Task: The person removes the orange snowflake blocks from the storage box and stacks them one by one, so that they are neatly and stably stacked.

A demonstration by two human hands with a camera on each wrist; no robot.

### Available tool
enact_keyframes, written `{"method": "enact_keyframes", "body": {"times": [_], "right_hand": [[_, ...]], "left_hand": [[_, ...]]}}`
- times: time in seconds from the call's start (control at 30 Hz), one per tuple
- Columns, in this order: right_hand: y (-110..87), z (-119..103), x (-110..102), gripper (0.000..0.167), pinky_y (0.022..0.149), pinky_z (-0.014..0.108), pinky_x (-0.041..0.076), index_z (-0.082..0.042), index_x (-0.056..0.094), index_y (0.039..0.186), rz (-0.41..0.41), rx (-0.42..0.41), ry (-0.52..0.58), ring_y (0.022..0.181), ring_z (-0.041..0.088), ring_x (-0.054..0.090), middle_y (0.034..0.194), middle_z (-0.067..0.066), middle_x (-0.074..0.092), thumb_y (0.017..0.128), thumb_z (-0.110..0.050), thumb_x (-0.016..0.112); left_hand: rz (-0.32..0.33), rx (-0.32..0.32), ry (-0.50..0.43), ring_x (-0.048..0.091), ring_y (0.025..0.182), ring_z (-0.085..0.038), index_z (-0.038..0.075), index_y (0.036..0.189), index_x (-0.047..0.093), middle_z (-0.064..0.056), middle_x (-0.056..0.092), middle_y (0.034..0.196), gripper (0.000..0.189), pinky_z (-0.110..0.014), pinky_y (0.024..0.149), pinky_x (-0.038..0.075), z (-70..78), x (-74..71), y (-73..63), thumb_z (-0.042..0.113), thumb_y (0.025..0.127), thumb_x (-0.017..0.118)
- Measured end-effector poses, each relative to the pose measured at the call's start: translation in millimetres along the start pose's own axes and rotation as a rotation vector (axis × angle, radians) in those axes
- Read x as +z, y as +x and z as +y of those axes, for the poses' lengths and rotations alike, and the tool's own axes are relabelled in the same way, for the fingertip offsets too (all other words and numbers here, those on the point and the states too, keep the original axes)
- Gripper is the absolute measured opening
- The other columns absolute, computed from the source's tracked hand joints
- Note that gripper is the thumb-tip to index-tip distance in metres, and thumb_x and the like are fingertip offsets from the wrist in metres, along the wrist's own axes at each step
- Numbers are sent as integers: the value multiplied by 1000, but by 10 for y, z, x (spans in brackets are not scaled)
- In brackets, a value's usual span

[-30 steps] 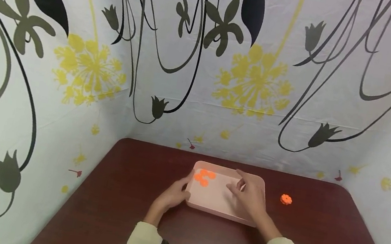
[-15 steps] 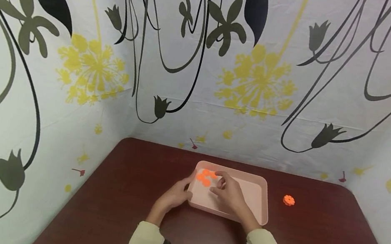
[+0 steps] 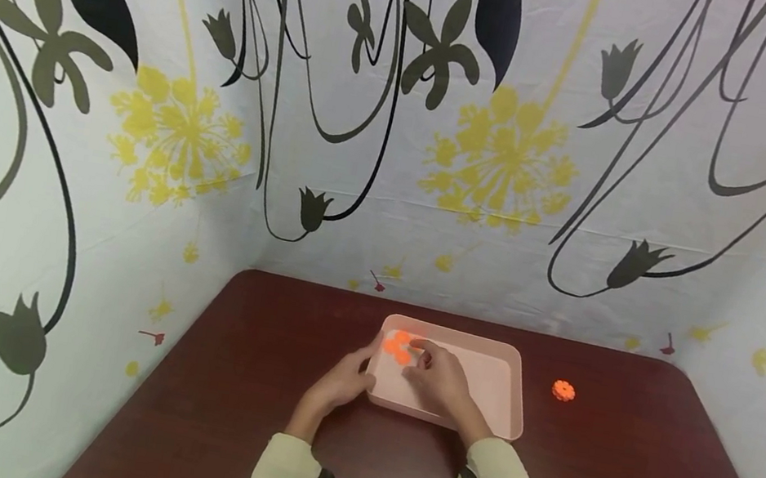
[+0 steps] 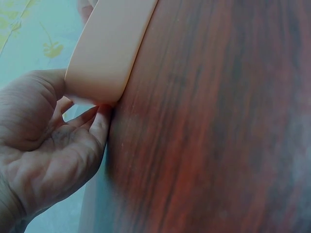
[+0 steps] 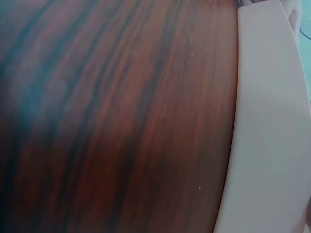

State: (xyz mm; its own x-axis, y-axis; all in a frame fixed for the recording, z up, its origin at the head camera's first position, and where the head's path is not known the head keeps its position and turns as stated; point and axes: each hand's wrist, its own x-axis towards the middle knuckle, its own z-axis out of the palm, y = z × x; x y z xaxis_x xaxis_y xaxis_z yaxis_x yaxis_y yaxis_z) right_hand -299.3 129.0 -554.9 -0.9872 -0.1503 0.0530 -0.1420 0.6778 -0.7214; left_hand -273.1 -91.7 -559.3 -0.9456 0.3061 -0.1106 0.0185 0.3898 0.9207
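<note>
A shallow pink tray (image 3: 480,386) lies on the table. My left hand (image 3: 341,381) grips its left end, with the thumb at the near corner. In the left wrist view the left hand (image 4: 53,126) has its fingertips under the tray's corner (image 4: 104,53). Several flat orange pieces (image 3: 399,346) lie together inside the tray's left part. Over them is my right hand (image 3: 438,375), its index finger reaching the rightmost piece and its thumb held apart from that finger. In the right wrist view only the tray's outer wall (image 5: 272,107) and the tabletop show.
A small orange flower-shaped piece or stack (image 3: 563,391) sits on the dark red-brown table (image 3: 618,456), right of the tray. Behind and to both sides hangs a white cloth (image 3: 379,164) printed with flowers.
My right hand has moved left across the tray, from its right part to the orange pieces. The left hand keeps its hold on the tray's left end.
</note>
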Motion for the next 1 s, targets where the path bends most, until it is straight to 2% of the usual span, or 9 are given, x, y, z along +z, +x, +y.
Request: {"method": "enact_keyframes", "body": {"times": [0.13, 0.27, 0.43, 0.77, 1.0], "right_hand": [[17, -6, 38, 49, 60, 27, 35, -14, 70, 138, -28, 3, -77, 63, 11, 48, 68, -5, 57, 90, -20, 81], [29, -7, 78, 43, 61, 29, 36, -16, 73, 133, -13, -7, -136, 66, 12, 50, 71, -5, 57, 91, -23, 81], [47, 3, 108, 41, 64, 31, 38, -19, 76, 128, 10, 22, -188, 69, 13, 51, 75, -5, 60, 90, -31, 83], [88, -50, 108, 36, 76, 36, 51, -19, 81, 120, 47, 37, -212, 80, 11, 62, 98, -3, 79, 89, -36, 84], [86, -57, 126, 32, 85, 42, 56, -19, 82, 116, 90, 26, -234, 90, 16, 72, 103, -1, 82, 88, -36, 84]], "left_hand": [[0, -3, -2, 40, 147, -23, 28, 169, 23, -3, 29, 176, 90, -42, 102, 40, -13, 3, -1, 2, 90, 56], [-1, -10, -1, 40, 146, -23, 28, 169, 23, -4, 29, 175, 90, -42, 102, 39, -20, 7, -3, 2, 89, 56], [-8, -4, 2, 41, 143, -22, 28, 169, 23, -5, 29, 175, 92, -41, 99, 39, -17, 12, -4, 1, 88, 55], [-18, 7, -17, 43, 141, -24, 31, 169, 22, -3, 28, 176, 90, -39, 96, 42, -7, -12, 12, 3, 90, 54], [-20, -2, -20, 42, 145, -23, 32, 169, 22, -3, 29, 175, 91, -39, 97, 41, 0, -6, 32, 3, 90, 55]]}}
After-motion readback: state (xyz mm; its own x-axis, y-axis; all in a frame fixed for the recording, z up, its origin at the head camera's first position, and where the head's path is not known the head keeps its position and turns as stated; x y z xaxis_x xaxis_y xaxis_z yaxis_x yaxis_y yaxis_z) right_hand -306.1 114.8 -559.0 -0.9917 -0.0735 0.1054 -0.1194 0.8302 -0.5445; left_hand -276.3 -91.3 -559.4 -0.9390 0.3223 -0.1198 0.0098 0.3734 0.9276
